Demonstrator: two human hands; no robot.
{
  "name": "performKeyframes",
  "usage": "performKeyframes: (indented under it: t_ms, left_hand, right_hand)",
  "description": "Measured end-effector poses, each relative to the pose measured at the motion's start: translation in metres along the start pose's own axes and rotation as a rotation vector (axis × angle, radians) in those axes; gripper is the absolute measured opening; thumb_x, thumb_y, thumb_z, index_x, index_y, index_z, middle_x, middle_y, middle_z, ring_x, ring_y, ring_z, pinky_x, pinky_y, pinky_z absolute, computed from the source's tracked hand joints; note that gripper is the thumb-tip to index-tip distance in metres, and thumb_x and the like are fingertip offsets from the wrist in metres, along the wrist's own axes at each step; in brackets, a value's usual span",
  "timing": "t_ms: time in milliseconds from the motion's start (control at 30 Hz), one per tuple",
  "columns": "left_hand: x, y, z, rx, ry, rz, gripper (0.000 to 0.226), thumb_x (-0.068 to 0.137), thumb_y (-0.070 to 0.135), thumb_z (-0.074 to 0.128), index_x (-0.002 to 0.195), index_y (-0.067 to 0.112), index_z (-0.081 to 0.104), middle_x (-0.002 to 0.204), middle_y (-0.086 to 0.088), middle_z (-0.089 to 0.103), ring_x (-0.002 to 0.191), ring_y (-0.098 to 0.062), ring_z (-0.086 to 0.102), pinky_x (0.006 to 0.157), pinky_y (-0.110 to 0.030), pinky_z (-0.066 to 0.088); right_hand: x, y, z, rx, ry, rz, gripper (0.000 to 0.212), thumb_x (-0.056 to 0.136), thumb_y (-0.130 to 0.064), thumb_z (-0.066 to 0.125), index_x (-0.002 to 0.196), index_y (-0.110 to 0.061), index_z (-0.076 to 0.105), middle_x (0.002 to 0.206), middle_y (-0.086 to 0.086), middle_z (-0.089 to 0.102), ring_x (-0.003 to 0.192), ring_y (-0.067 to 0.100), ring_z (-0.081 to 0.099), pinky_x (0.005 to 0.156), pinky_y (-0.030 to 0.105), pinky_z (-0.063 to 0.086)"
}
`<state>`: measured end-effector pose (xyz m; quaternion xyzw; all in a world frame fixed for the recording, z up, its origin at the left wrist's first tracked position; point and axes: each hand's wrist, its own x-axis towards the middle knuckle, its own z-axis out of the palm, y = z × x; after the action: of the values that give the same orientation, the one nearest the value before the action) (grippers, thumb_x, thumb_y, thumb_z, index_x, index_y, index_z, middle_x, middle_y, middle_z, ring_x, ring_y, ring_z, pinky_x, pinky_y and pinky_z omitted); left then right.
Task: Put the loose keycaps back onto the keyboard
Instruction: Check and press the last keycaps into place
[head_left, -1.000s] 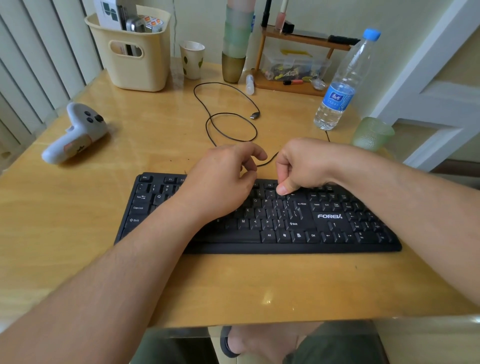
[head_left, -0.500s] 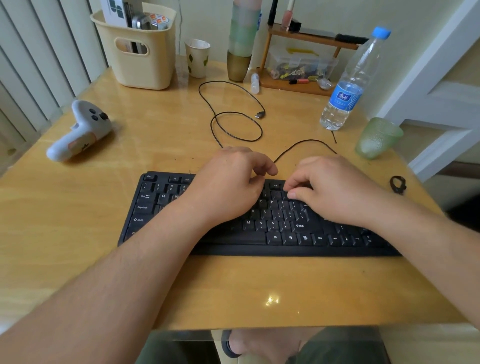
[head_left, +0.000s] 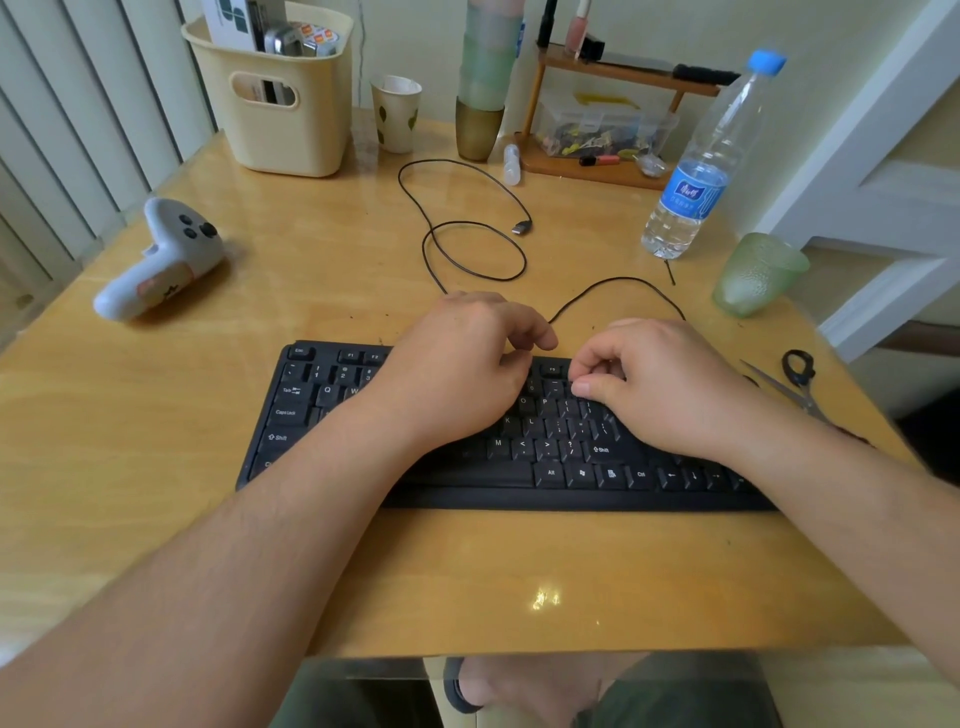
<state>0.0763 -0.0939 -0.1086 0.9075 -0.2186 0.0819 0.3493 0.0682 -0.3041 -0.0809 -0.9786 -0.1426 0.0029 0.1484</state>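
A black keyboard (head_left: 550, 475) lies across the middle of the wooden table (head_left: 311, 291). My left hand (head_left: 457, 369) hovers over its upper middle rows with the fingers curled under; whatever is inside them is hidden. My right hand (head_left: 660, 384) rests on the keyboard's right half. Its thumb and forefinger pinch together on a keycap (head_left: 581, 385) at the number row, which the fingertips mostly cover. No loose keycaps show on the table.
Scissors (head_left: 800, 382) lie by the table's right edge. A green glass (head_left: 756, 273) and a water bottle (head_left: 701, 171) stand behind my right hand. The keyboard's cable (head_left: 467, 244) loops behind. A white controller (head_left: 161, 260) lies left, a cream basket (head_left: 280, 104) at the back.
My right hand dropped from a raised pinch onto the keyboard's right half and curled its fingers at the number row. The left hand barely moved. The view shifted slightly.
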Motion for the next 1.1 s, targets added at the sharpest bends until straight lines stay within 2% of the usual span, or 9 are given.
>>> performKeyframes:
  t_ms: [67,300,567,667,767,900,1000,1100]
  left_hand:
    - [0.000,0.000,0.000,0.002,-0.003,-0.003,0.029,0.096,0.020,0.060,0.112,0.043,0.071,0.101,0.018,0.063,0.108,-0.015,0.054,0.090,-0.033,0.048]
    - [0.000,-0.001,-0.001,0.008,-0.001,0.003,0.030,0.096,0.020,0.060,0.114,0.041,0.071,0.103,0.017,0.064,0.108,-0.015,0.055,0.094,-0.036,0.049]
    - [0.000,-0.001,-0.001,0.004,-0.008,-0.004,0.030,0.096,0.020,0.060,0.113,0.042,0.071,0.102,0.017,0.064,0.109,-0.015,0.054,0.093,-0.039,0.050]
    - [0.000,-0.001,-0.001,0.007,-0.006,-0.004,0.029,0.096,0.021,0.060,0.113,0.041,0.071,0.102,0.017,0.064,0.108,-0.015,0.054,0.094,-0.038,0.050]
    - [0.000,-0.001,-0.001,0.014,-0.012,-0.003,0.030,0.096,0.020,0.060,0.115,0.041,0.071,0.103,0.015,0.065,0.109,-0.015,0.054,0.095,-0.037,0.049]
    - [0.000,-0.001,0.000,0.021,-0.022,-0.001,0.030,0.096,0.019,0.059,0.114,0.040,0.071,0.103,0.013,0.066,0.107,-0.016,0.055,0.094,-0.038,0.049]
    - [-0.001,0.000,0.000,0.034,-0.038,-0.009,0.031,0.095,0.019,0.059,0.115,0.039,0.071,0.105,0.011,0.067,0.108,-0.017,0.055,0.095,-0.038,0.048]
    - [-0.001,0.000,0.000,0.038,-0.048,-0.014,0.031,0.095,0.019,0.059,0.116,0.038,0.072,0.106,0.010,0.067,0.109,-0.017,0.055,0.096,-0.039,0.048]
  right_hand:
    - [0.003,-0.001,0.001,0.015,0.012,0.006,0.018,0.092,-0.026,0.075,0.079,-0.038,0.070,0.080,-0.015,0.059,0.080,-0.002,0.052,0.069,0.020,0.036]
    - [0.004,0.001,0.006,-0.003,0.030,-0.040,0.014,0.094,-0.020,0.073,0.085,-0.030,0.077,0.086,-0.011,0.062,0.088,0.013,0.056,0.079,0.032,0.044]
    - [0.002,-0.002,0.006,-0.022,0.028,0.004,0.022,0.095,-0.022,0.068,0.077,-0.035,0.069,0.086,-0.009,0.062,0.085,0.011,0.055,0.077,0.032,0.044]
    - [0.001,-0.004,0.006,-0.011,0.012,0.018,0.021,0.096,-0.021,0.066,0.078,-0.031,0.070,0.085,-0.009,0.060,0.084,0.006,0.053,0.071,0.028,0.040]
    - [0.001,-0.004,0.007,-0.011,-0.004,0.036,0.022,0.098,-0.020,0.063,0.079,-0.029,0.067,0.085,-0.008,0.054,0.082,0.004,0.050,0.066,0.018,0.034]
    - [0.003,-0.005,0.009,-0.022,0.019,0.068,0.019,0.097,-0.019,0.063,0.081,-0.027,0.067,0.084,-0.011,0.052,0.081,0.000,0.047,0.065,0.014,0.030]
    - [0.005,-0.007,0.008,-0.026,-0.010,0.071,0.021,0.098,-0.016,0.060,0.079,-0.027,0.065,0.085,-0.011,0.053,0.083,0.007,0.049,0.067,0.025,0.035]
    - [0.002,-0.005,0.011,-0.032,-0.051,0.081,0.024,0.101,-0.017,0.055,0.081,-0.030,0.061,0.088,-0.012,0.053,0.096,0.019,0.047,0.078,0.034,0.036]
